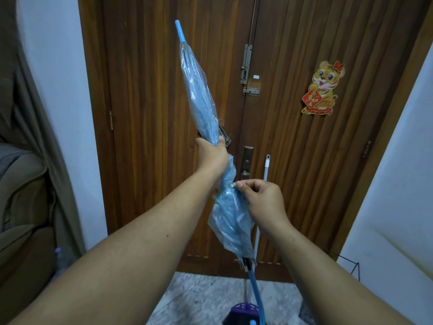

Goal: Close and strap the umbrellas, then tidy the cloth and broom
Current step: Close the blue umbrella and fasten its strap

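step: strapping blue umbrella (pixel 203 99), closed, held up diagonally before door (pixel 304 137). l hand (pixel 212 157) gripped round folded canopy mid-length. r hand (pixel 260 198) pinches strap snap (pixel 232 184) at canopy. next: likely press snap shut w/ canopy bunched tight. broom (pixel 263 195) leans on door, untouched.

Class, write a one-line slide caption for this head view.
Left hand grips the folded blue umbrella while the right hand pinches its strap snap.

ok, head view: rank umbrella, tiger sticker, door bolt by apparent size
1. umbrella, nearest the camera, so partly inflated.
2. tiger sticker.
3. door bolt: as tall as the sticker, much narrower.
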